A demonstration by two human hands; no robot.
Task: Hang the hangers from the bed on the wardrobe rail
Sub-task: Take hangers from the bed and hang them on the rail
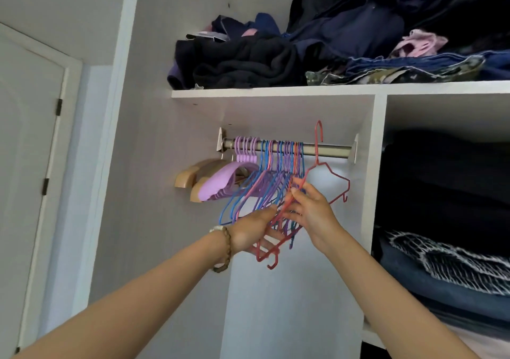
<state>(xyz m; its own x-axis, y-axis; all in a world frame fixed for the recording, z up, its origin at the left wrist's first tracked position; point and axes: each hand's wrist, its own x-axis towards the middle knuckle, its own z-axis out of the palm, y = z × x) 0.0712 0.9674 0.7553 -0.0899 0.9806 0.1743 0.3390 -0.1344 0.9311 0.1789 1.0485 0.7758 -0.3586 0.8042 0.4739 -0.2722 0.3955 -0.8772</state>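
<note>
Two wooden hangers [190, 177] hang at the left end of the metal rail [331, 150], which runs level from left to right under a white shelf [276, 92]. Next to them come thick lilac plastic hangers [220, 182]. After these, many slim hangers [278, 162] in blue, purple and pink sit close together near the middle of the rail, with their arms sloping down to the left.

Below the rail, the left hand [248, 233], with a bead bracelet [225, 252] at the wrist, holds a bundle of hangers [284, 227] between thumb and curled fingers. The right hand [310, 211] pinches one arm of a red hanger [318, 160]. This one stands upright, with its hook on top, just above the bare right part of the rail and not on it. Its thin frame is a triangle with small hooks at the corners. Folded dark clothes [441, 193] fill the right compartment.
</note>
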